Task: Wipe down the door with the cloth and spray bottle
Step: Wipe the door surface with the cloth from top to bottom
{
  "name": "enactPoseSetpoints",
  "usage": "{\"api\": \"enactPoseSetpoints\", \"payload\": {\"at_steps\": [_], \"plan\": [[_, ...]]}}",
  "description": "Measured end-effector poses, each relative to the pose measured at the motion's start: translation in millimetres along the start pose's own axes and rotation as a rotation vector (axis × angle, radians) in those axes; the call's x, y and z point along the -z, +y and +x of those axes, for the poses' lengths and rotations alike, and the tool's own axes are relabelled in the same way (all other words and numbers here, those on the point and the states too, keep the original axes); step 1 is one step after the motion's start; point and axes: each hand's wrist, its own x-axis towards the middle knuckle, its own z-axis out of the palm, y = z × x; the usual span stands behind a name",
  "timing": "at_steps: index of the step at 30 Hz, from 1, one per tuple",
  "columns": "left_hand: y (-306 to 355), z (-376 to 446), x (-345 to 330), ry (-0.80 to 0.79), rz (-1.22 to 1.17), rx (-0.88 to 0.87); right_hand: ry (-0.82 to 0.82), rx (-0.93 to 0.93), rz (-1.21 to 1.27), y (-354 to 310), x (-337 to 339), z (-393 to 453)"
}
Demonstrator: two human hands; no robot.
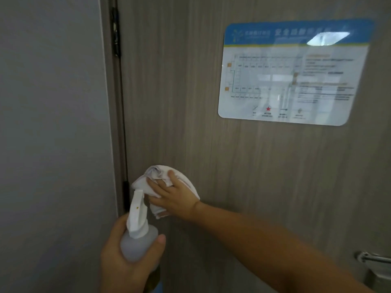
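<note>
Head view shows one cloth (pixel 163 182) and one spray bottle (pixel 137 235). Your right hand (pixel 173 197) presses the cloth flat on the door (pixel 190 123). Your left hand (pixel 124 256) grips the bottle near the hinge side.

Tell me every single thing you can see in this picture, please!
door: one, grey-brown wood grain, fills the middle and right.
sign: one, white with a blue top band, stuck high on the door's right side.
hinges: two, dark, along the door's left edge.
door handle: one, silver, lower right edge.
wall: one, pale grey, left.
cloth: one, white, bunched against the door.
spray bottle: one, translucent with a white head, bottom left.
right hand: presses the cloth to the door.
left hand: grips the spray bottle.
</note>
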Motion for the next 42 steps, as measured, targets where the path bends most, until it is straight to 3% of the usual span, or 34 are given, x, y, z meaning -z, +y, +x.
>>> {"api": "enactPoseSetpoints", "payload": {"at_steps": [2,10,24,30,34,42], "plan": [[4.2,-2.4,-13.0,-0.01,-0.062,-0.117,0.032,-0.052,0.03,1.9,-4.0,-25.0],[9.5,-26.2,-56.4,-0.058,-0.167,-0.115,0.16,-0.154,0.09,26.0,-15.6,-137.3],[17.2,-47.7,-122.1,-0.197,-0.168,-0.142,0.033,-0.516,0.081,68.8,-10.6,-352.8],[7.7,-53.5,-127.6,-0.238,-0.143,-0.117,-0.032,-0.774,0.066,77.9,-6.4,-450.9],[12.7,-62.7,-133.6,-0.251,-0.163,-0.126,-0.096,-0.884,0.149,74.4,-2.8,-457.7],[10.0,-83.4,-152.5,-0.212,-0.2,-0.096,-0.057,-0.948,0.279,66.8,-10.1,-449.1]]}}
